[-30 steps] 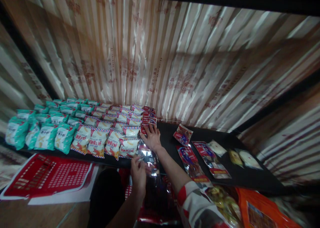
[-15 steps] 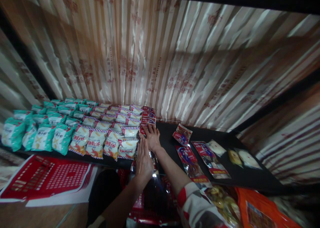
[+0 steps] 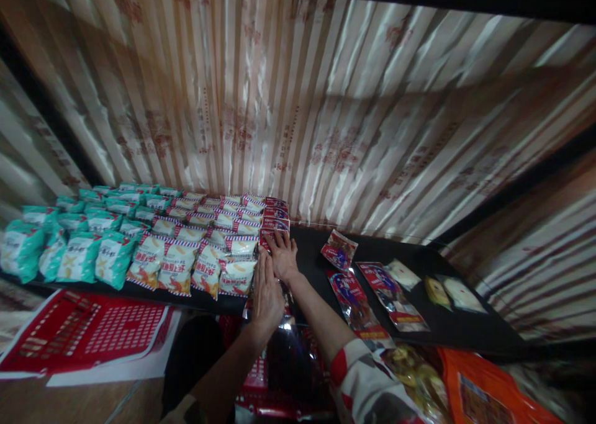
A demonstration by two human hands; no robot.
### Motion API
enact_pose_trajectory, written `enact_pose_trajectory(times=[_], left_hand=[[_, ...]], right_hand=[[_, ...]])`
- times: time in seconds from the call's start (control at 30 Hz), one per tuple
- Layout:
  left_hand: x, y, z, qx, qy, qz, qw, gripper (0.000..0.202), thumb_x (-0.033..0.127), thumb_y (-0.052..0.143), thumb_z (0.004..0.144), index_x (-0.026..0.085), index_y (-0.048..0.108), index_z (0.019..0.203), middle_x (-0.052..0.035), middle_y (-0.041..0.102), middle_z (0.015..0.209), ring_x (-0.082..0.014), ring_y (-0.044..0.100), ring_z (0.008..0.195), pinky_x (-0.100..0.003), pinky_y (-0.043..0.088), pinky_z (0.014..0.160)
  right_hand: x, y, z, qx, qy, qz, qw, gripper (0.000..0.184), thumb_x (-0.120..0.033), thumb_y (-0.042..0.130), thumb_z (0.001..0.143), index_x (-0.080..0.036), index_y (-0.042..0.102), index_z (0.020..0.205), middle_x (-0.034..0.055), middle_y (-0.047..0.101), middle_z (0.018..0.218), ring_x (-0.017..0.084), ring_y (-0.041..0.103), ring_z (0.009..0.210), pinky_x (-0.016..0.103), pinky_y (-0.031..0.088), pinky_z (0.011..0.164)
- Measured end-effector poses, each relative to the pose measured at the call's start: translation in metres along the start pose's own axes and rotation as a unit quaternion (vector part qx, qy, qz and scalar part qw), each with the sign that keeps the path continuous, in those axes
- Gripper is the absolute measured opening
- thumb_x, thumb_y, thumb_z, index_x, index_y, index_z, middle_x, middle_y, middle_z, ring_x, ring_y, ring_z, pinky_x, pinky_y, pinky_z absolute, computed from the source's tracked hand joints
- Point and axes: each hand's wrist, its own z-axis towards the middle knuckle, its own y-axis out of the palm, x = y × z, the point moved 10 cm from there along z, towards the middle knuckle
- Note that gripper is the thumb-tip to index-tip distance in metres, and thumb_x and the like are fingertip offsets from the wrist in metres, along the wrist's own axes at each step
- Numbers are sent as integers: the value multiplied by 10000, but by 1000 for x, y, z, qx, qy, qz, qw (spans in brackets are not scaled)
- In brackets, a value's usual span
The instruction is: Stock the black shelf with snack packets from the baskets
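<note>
1. The biggest thing here is the striped backdrop (image 3: 298,113) rising behind both our hands. It's a glossy, crinkly sheet in beige and brown with faded red print.
2. Under our hands runs the black shelf (image 3: 316,259), flat and matte.
3. Left of our hands sit rows of puffy, pillow-shaped snacks. The teal bags (image 3: 79,253) are furthest out, then the red-white-blue bags (image 3: 207,256), the closest of those just beside our left hand.
4. Down-left of our hands, below the shelf edge, there's a red perforated tray (image 3: 93,328).
5. Right of our hands, flat glossy red pouches (image 3: 356,297) lie loose on the shelf, with pale pouches (image 3: 460,295) further out.
6. The small flat red packets (image 3: 276,215) run back in a column from our right fingertips.
7. Our right hand (image 3: 282,256) is palm down with fingers spread flat on the nearest red packet, not curled round anything.
8. Our left hand (image 3: 267,290) is fully flat too, fingers straight and together, just beside the right one. It's pressing a shiny crinkly wrapper (image 3: 287,326), and what's in that we can't tell.
</note>
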Motion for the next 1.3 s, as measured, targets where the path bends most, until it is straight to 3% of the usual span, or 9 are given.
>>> enact_pose_trajectory(times=[0.33,0.63,0.9,1.3], left_hand=[[14,-1,11,-5,-10,-48,999,478,269,338,896,137,382,1353,-134,337,1461,-210,141,1401,-420,155,1148],[11,1,17,17,-23,-66,997,461,286,382,878,138,432,1312,-144,375,1437,-228,174,1395,-424,153,1147],[13,11,13,-11,23,48,999,522,286,274,922,97,257,1408,-167,269,1484,-230,148,1398,-474,215,1128],[7,15,8,-15,31,101,994,523,301,252,931,61,281,1395,-194,301,1463,-240,194,1387,-476,255,1115]], right_hand=[[7,3,6,-1,21,-5,1000,423,-381,293,948,-371,399,1357,15,370,1458,239,210,1372,487,166,1074],[13,4,12,30,21,14,999,411,-350,339,936,-308,471,1323,53,437,1411,238,267,1349,453,187,1074],[15,1,11,100,-7,49,994,392,-297,373,928,-288,506,1296,79,467,1383,258,273,1345,473,233,1046],[19,-7,5,181,-38,118,976,370,-303,370,914,-234,590,1204,81,507,1335,258,276,1338,451,332,1019]])
